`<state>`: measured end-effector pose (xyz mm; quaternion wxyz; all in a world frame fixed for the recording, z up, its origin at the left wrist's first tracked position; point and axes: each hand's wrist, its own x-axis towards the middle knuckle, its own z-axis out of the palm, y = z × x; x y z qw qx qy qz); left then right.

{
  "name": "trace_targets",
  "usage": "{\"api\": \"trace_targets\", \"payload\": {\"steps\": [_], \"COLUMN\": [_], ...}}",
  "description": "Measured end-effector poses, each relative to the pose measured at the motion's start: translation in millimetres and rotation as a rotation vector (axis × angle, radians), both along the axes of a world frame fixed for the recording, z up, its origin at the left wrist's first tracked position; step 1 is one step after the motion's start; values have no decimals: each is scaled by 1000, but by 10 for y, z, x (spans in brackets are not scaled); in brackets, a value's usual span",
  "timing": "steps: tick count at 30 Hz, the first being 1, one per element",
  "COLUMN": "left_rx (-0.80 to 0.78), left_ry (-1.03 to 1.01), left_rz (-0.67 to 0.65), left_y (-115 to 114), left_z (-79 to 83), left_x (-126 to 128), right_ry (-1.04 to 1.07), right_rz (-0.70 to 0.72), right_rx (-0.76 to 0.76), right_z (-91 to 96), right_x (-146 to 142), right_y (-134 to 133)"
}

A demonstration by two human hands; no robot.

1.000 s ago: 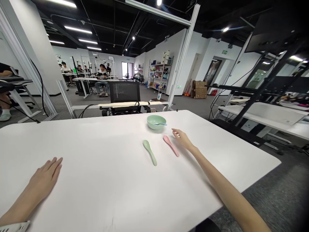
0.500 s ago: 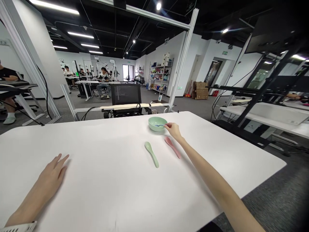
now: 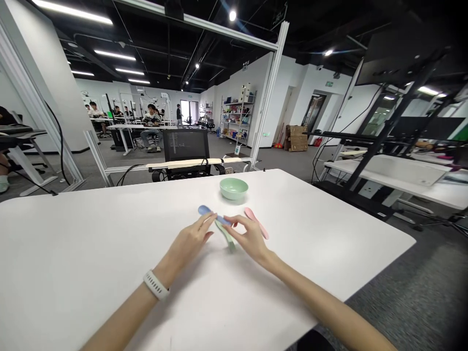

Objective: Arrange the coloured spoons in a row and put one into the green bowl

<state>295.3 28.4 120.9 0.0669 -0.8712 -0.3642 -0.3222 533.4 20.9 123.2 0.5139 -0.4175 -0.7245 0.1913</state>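
Blue spoon [image 3: 204, 210]: pinched by right hand [image 3: 250, 239].
Left hand [image 3: 189, 243]: at spoon; grip cannot be told.
Bowl [image 3: 234, 190]: set near table's [image 3: 109, 239] far edge.

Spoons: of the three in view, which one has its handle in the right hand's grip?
The blue spoon, its rounded end pointing left: the right hand pinches its handle. Neither the green spoon nor the pink spoon is in that grip.
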Motion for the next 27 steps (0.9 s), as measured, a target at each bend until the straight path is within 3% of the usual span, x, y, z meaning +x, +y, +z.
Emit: {"api": "trace_targets", "payload": {"steps": [4, 11, 16, 19, 23, 27], "left_rx": [-21, -142, -225, -218, -154, -152], "left_ry": [30, -38, -83, -32, 34, 54], "left_rz": [-39, 42, 2, -28, -9, 11], "left_y": [124, 225, 211, 214, 209, 176], "left_z": [-176, -370, -431, -467, -518, -590], "left_x": [116, 100, 326, 431, 482, 477], "right_ry": [-65, -344, -314, -249, -248, -276], "right_rz": [63, -97, -88, -200, -356, -480], "right_rx": [-54, -158, -127, -99, -107, -96], "right_z": [-97, -416, -495, -393, -248, -264], "right_x": [-67, -17, 88, 403, 1070, 1730], "right_y": [-140, 55, 211, 369, 596, 719]}}
